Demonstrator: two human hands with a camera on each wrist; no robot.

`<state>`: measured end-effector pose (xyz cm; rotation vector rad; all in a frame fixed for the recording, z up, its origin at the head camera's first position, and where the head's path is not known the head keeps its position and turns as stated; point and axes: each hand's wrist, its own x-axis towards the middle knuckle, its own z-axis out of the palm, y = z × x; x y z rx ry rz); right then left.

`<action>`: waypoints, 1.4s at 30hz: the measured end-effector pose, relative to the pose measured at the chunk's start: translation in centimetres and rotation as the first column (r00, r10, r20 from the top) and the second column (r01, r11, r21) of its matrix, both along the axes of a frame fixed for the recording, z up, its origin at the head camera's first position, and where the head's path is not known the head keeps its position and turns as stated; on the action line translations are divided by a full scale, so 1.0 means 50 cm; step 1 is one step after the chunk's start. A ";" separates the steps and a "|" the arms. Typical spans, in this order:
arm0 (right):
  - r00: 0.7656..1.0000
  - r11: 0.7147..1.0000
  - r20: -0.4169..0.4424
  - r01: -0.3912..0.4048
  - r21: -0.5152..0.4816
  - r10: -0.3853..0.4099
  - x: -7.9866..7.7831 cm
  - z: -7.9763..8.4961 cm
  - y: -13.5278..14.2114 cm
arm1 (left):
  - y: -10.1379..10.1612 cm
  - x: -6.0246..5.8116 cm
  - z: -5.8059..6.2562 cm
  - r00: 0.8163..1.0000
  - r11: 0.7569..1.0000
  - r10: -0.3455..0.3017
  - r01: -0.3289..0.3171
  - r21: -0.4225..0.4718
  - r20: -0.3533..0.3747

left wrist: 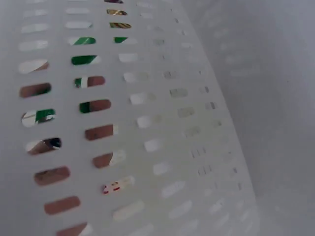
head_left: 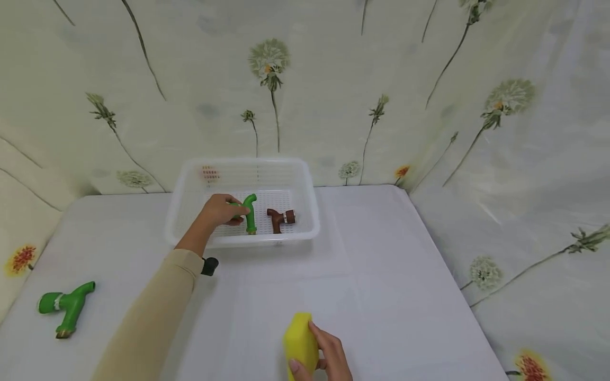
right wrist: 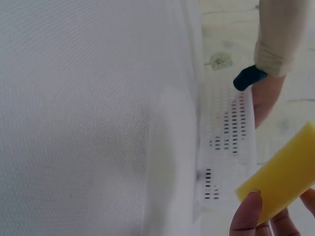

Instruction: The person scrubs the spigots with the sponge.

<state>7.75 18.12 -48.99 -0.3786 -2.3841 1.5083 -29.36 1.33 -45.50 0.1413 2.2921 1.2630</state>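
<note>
My left hand (head_left: 220, 210) reaches into a white plastic basket (head_left: 264, 241) and grips a green tap (head_left: 251, 216) by its handle end. The tap's spout points up and its brass-coloured threaded end points down. Beside it in the basket lies a brown tap (head_left: 275, 221). Through the slots of the basket wall (left wrist: 59, 103), the left wrist view shows only bits of green and of the hand. Near the front of the table, my right hand (head_left: 332, 353) holds a yellow sponge (right wrist: 280, 174) between thumb and fingers, raised in front of the basket.
A second green tap (head_left: 71, 308) lies on the white-covered table (head_left: 381, 296) at the left. The basket stands near the back edge, close to a hanging floral sheet (head_left: 314, 79). A dark wrist camera (head_left: 209, 266) sits under the left cuff.
</note>
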 end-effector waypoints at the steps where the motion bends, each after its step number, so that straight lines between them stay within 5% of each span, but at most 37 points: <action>1: 1.000 1.000 0.004 0.000 -0.005 0.000 0.000 0.001 -0.002 | -0.001 -0.005 -0.004 1.000 0.998 -0.028 0.027 -0.059 -0.008; 4: 1.000 1.000 0.010 0.004 -0.013 -0.004 0.000 0.002 -0.007 | -0.005 -0.014 -0.013 0.990 0.967 -0.129 0.112 -0.229 -0.062; 9: 0.999 1.000 0.046 -0.026 -0.013 0.027 -0.002 0.005 -0.012 | -0.011 -0.022 -0.024 0.977 0.916 -0.186 0.134 -0.378 -0.103; 23: 0.989 0.991 0.068 -0.131 0.000 0.131 -0.002 -0.001 -0.018 | -0.041 -0.019 -0.020 0.954 0.847 -0.276 0.184 -0.499 -0.117; 27: 0.994 0.994 0.031 -0.107 -0.009 0.107 -0.002 0.000 -0.020 | -0.050 -0.012 -0.015 0.943 0.838 -0.300 0.190 -0.512 -0.141; 31: 0.996 0.996 0.032 -0.087 -0.004 0.087 -0.005 0.003 -0.018 | -0.066 0.017 0.012 0.924 0.875 -0.266 0.111 -0.472 -0.276; 36: 0.998 0.998 0.020 -0.058 0.021 0.057 -0.010 0.006 -0.013 | -0.106 0.094 0.060 0.851 0.934 -0.126 -0.071 -0.349 -0.510; 40: 0.999 0.998 0.027 -0.033 0.044 0.032 -0.010 0.012 -0.010 | -0.178 0.170 0.068 0.774 0.929 -0.007 -0.229 -0.291 -0.633; 42: 0.999 0.999 0.035 -0.020 0.043 0.019 -0.008 0.016 -0.010 | -0.228 0.204 0.050 0.681 0.903 0.045 -0.341 -0.262 -0.731</action>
